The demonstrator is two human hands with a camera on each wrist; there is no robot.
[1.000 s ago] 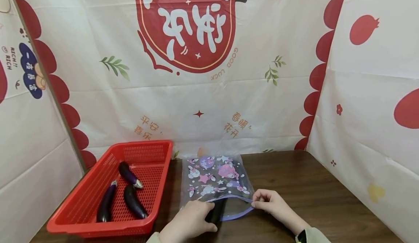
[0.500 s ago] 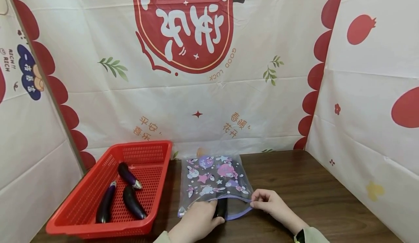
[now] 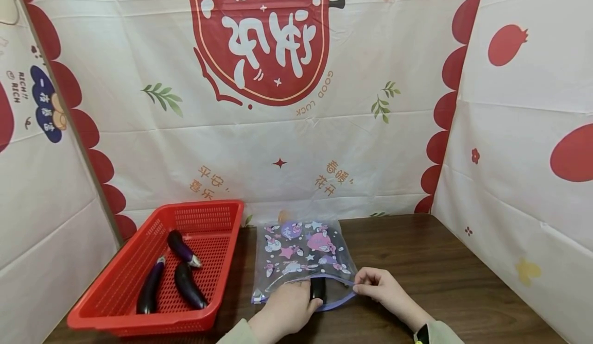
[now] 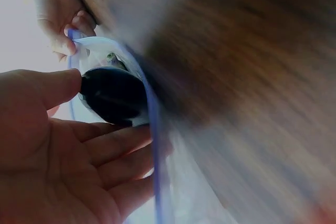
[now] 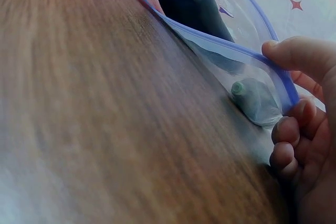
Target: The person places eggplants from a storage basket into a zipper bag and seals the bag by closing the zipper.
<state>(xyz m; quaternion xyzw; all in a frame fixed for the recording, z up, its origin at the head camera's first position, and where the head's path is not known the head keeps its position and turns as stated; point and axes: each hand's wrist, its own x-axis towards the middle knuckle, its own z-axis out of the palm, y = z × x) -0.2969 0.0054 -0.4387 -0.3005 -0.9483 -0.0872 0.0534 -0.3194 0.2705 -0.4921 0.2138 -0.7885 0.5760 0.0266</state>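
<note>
Eggplant (image 3: 317, 289) at the 6 o'clock mouth of the clear printed bag (image 3: 301, 246), partly inside, blunt dark end turned outward. Gripped between thumb and fingers of the left hand (image 3: 289, 305), some fingers also within the opening. Blue rim (image 3: 340, 303) pinched at 4 o'clock by the right hand (image 3: 382, 291); mouth spread.

Risks, as judged: rim could be dragged or folded inward by the left fingers, the opening being shared with the load. Were the right pinch loosened, the mouth might be collapsed onto the eggplant. Entry could be blocked by what looks like a second eggplant (image 5: 257, 100), seen through the film, stem toward the mouth; film might be strained if both were wedged. Glossy skin could be let slip, leaving an end over the rim.

Outward: red basket (image 3: 233, 251) set at 9 o'clock on the desk (image 3: 417, 261), three eggplants (image 3: 190, 286) held at its 2, 4 and 7.
</note>
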